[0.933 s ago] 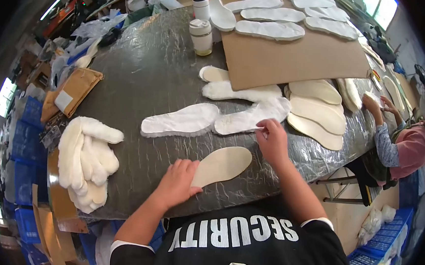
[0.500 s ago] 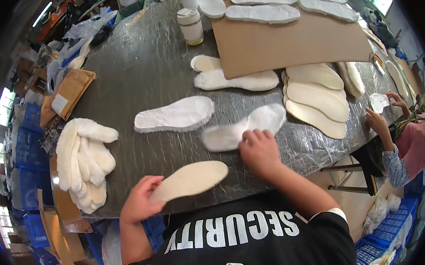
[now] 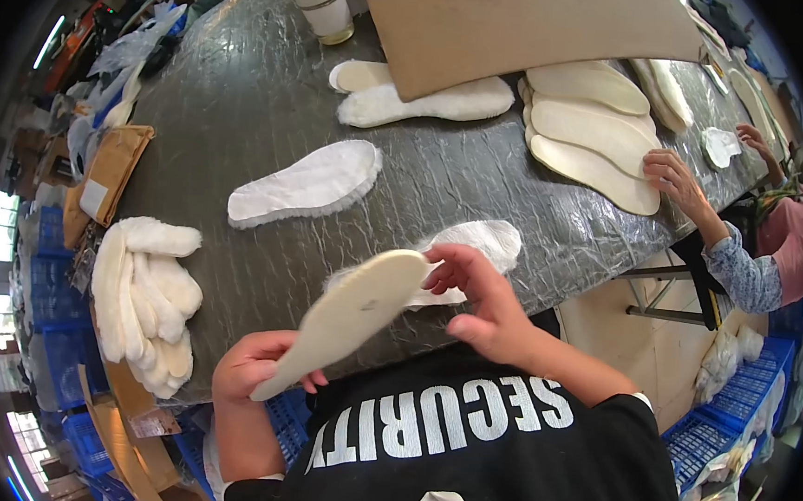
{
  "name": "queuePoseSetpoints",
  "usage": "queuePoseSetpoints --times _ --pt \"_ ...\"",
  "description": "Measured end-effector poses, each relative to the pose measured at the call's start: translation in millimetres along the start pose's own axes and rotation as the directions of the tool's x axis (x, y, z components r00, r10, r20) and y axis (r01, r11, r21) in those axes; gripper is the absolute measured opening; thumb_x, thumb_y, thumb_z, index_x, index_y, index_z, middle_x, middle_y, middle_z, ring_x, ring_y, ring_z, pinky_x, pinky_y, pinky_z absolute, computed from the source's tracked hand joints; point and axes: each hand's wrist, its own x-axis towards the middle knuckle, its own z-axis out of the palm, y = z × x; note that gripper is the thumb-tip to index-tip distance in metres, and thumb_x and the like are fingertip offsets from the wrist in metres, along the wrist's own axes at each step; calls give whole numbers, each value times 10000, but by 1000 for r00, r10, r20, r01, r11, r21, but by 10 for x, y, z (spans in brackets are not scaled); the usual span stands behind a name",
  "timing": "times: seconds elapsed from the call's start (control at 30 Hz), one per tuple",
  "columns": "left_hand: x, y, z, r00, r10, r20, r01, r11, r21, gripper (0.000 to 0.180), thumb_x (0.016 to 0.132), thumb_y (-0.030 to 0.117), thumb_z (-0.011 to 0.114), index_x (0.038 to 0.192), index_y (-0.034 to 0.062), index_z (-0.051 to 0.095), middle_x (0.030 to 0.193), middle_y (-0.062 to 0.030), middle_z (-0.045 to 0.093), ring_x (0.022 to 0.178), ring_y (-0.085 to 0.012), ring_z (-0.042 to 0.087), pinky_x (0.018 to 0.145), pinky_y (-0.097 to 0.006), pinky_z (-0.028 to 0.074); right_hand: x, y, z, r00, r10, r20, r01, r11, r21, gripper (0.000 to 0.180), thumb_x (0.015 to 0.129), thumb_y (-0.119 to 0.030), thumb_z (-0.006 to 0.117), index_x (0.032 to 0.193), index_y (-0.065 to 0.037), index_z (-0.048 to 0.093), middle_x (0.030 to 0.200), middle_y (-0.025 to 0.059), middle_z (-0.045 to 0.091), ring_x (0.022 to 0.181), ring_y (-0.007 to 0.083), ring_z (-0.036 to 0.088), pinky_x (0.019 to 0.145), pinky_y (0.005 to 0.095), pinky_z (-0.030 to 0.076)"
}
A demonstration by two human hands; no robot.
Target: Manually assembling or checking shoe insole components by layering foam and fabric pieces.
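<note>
I see the left hand (image 3: 252, 363) gripping the insole (image 3: 350, 323), raised on the near side of the cardboard (image 3: 537, 37); the right hand (image 3: 483, 305), thumb and fingers apart, is at its tip, contact unclear. The insole's grey mark (image 3: 369, 305) is illegible; white lettering (image 3: 422, 430) crosses the shirt (image 3: 534, 483).

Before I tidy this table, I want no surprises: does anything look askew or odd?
Mildly odd: the brown cardboard lies askew, its near corner overlapping a fluffy white insole. Nothing looks spilled or damaged.
</note>
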Motion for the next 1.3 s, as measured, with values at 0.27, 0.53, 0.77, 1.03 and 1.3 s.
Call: queuePoseSetpoints --times 0.27,0.53,0.77,1.03,1.3 --pt "651 471 470 979 -175 108 87 829 553 649 871 209 649 1373 -91 367 1158 -183 617 1057 -276 613 919 -359 460 -214 -218 -163 845 448 -290 -410 893 186 221 924 -170 653 1048 13 653 870 36 680 748 82 632 613 222 528" --pt "1029 477 1178 964 162 211 -175 -209 962 950 581 335 836 1331 -37 387 1220 -196 518 1041 -345 561 850 -433 454 -260 -168 -169 795 568 -214 -398 754 522 230 930 -195 646 1047 3 648 885 58 675 724 100 629 593 234 523" --pt "1065 550 907 969 245 -8 4 18 1000 841 515 207 848 1241 2 478 1184 -207 549 1071 -404 557 897 -442 478 -388 -243 -627 740 561 -371 -522 827 210 406 975 -79 485 1349 60 413 901 115 613 699 142 653 584 260 536" --pt "1384 482 988 982 181 53 -77 131 988 854 539 253 869 1276 -25 538 1234 -195 547 1073 -358 570 915 -409 469 -259 -281 -809 693 694 -195 -641 717 274 437 998 -40 383 1429 6 332 926 123 579 676 175 660 581 258 554" --pt "1565 436 1048 989 116 93 -106 106 989 753 563 199 855 1219 -45 576 1191 -195 571 1006 -364 586 863 -414 492 -245 -272 -883 694 708 -131 -644 691 329 426 996 -41 381 1420 -4 359 917 105 570 681 154 649 581 251 546"
